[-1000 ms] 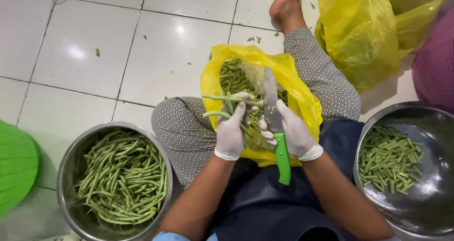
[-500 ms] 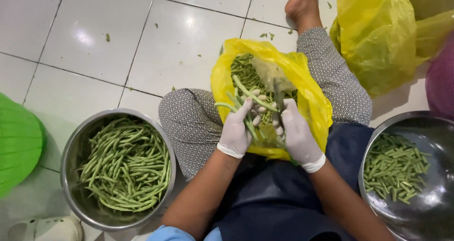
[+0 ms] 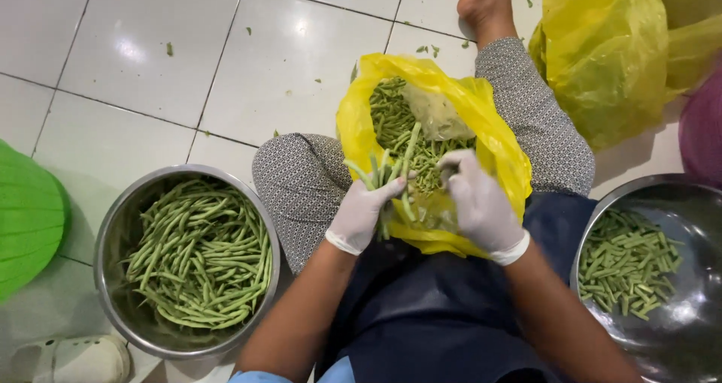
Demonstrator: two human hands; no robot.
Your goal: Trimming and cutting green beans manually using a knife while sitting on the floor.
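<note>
I sit on a tiled floor with a yellow plastic bag [image 3: 361, 120] open on my lap, holding green bean trimmings. My left hand [image 3: 362, 211], in a white glove, grips a bunch of long green beans [image 3: 392, 166] that stands upright over the bag. The gloved right hand [image 3: 480, 206] is beside the bunch, its back to the camera and its fingers curled near the bean tips. What lies in that palm is hidden. A steel bowl [image 3: 105, 236] of whole green beans [image 3: 197, 259] stands at my left knee.
A second steel bowl [image 3: 696, 202] with short cut beans [image 3: 628, 266] is on my right. Full yellow bags [image 3: 602, 52] and a magenta object [image 3: 703, 127] lie at the far right, a green ribbed object [image 3: 26, 217] at the left edge, a white shoe [image 3: 75, 360] bottom left.
A green-handled knife seen in my right hand a second ago is out of sight. The beans now stand bunched upright in my left hand, and both hands sit a little lower over the bag.
</note>
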